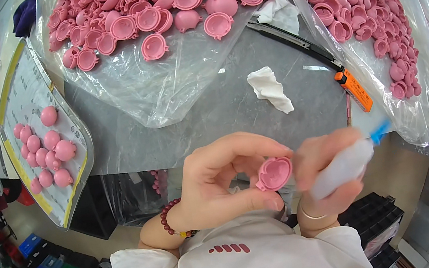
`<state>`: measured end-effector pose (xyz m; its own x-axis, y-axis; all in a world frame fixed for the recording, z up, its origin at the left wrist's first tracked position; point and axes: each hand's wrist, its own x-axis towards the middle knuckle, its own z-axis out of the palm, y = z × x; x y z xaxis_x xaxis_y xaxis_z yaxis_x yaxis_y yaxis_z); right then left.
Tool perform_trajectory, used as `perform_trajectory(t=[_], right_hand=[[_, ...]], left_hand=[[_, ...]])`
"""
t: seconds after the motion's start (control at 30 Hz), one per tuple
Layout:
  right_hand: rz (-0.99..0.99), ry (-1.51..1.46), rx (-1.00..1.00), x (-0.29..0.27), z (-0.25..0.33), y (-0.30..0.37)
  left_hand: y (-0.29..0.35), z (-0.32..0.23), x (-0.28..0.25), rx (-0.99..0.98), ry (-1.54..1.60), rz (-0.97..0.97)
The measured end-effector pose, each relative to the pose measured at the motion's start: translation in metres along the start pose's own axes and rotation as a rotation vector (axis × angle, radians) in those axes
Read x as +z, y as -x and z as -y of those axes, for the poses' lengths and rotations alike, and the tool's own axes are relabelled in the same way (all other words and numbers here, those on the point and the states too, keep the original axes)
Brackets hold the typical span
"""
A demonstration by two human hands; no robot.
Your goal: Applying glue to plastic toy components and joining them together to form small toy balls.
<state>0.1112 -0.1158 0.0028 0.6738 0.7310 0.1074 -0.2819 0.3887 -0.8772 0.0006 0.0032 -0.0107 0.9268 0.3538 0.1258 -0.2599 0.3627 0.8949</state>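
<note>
Between the thumb and fingers of my left hand (228, 180) is a small pink plastic half-shell (275, 174), its hollow side facing up. My right hand (327, 171), blurred by motion, is closed around a whitish squeeze bottle (342, 170) with a blue tip (380, 131) pointing away to the right. The hands are close together in front of my chest, near the table's edge. On the table beyond them lies a crumpled white tissue (270, 90).
Pink half-shells (148, 19) fill a clear plastic bag at the back, and more (358, 5) lie on plastic at the right. A utility knife (296, 42) with an orange handle end rests between. Closed pink balls (45, 149) sit on a yellow-edged tray (13, 66) at the left.
</note>
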Motion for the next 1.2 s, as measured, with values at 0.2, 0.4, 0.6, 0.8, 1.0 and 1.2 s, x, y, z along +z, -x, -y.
perform_trajectory(t=[0.2,0.4,0.6,0.8,1.0,1.2], right_hand=[[0.121,0.17,-0.392,-0.017,0.013,-0.024],[0.276,0.514,-0.62,-0.009,0.03,-0.023],[0.327,0.605,-0.638,-0.007,0.023,-0.019],[0.329,0.664,-0.659,-0.006,0.026,-0.02],[0.251,0.62,-0.71,-0.004,0.022,-0.024],[0.208,0.586,-0.739,-0.003,0.018,-0.023]], left_hand=[[-0.002,0.0,0.013,-0.022,0.3,-0.102],[-0.001,-0.002,0.014,-0.017,0.246,-0.147],[0.0,0.0,0.009,-0.018,0.221,-0.198],[-0.002,-0.002,0.013,-0.007,0.232,-0.193],[-0.001,-0.002,0.013,-0.018,0.233,-0.179],[0.001,-0.003,0.011,-0.027,0.223,-0.156]])
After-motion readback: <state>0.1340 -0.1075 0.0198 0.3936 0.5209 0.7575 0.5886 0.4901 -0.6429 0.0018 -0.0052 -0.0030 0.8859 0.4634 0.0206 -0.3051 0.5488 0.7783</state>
